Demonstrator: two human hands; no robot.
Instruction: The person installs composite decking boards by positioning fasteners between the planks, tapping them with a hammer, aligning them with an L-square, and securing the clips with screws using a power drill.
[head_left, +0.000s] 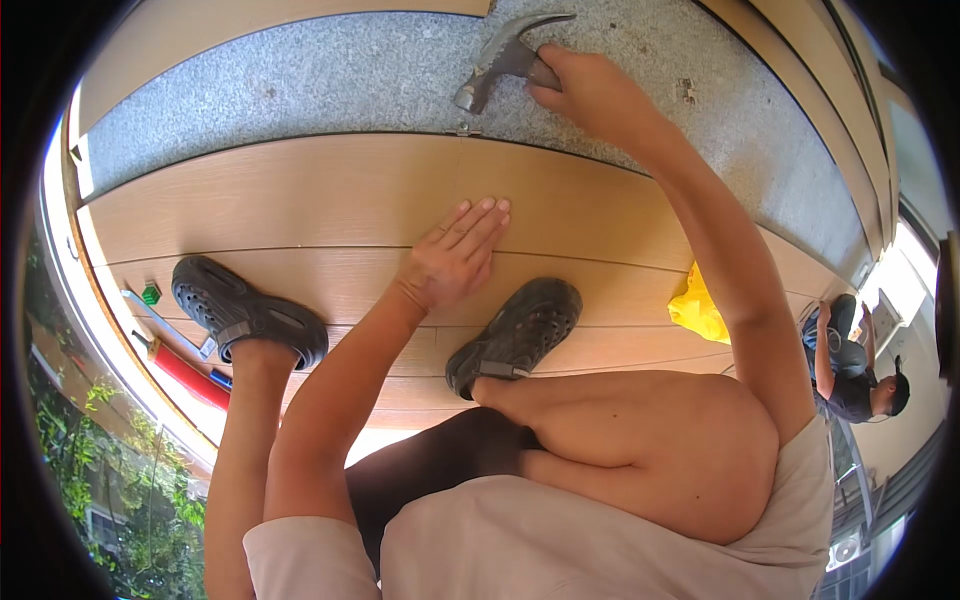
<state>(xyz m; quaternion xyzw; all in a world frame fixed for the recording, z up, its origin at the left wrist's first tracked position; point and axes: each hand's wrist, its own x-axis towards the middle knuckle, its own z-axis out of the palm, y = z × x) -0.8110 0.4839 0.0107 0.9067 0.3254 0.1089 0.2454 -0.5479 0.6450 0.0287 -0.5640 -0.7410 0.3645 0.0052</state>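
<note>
My right hand [590, 92] grips a claw hammer [505, 62] by its handle, with the metal head held over the grey speckled underlay. Just below the hammer, a small metal clip [464, 130] sits at the far edge of a wood-look plank [280, 190]. Flat on that plank lies my left hand [458, 250], its fingers stretched out and pointing away from me. The hammer's face is near the clip but appears apart from it.
Dark clogs [525, 335] are on my feet, on the laid planks. A yellow bag [698, 308] lies to the right. At the left edge are a green block [150, 293] and a red tool [185, 373]. Another person [850, 360] crouches at the far right.
</note>
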